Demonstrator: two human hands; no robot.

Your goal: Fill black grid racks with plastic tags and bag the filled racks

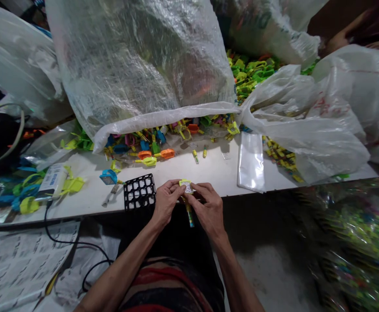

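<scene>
Head view is showing both hands meeting at the table's (214,180) front edge, working on one yellow toy (187,187). Left hand (166,203) is pinching its left side between thumb and fingers; right hand (210,208) is pinching the right side, so the two are probably steadying it and leaving the square face turned up to the wearer. A tube (190,216) is hanging below the face, pointing at the wearer's lap. Black grid (140,193) is lying just beside the left hand, likely for easy reach. Two loose tubes (195,156) are lying beyond the hands, near the toy pile (167,153). Clear sleeves (251,162) are lying flat to the right, probably within reach too. Big bag (144,65) is standing behind the pile.
</scene>
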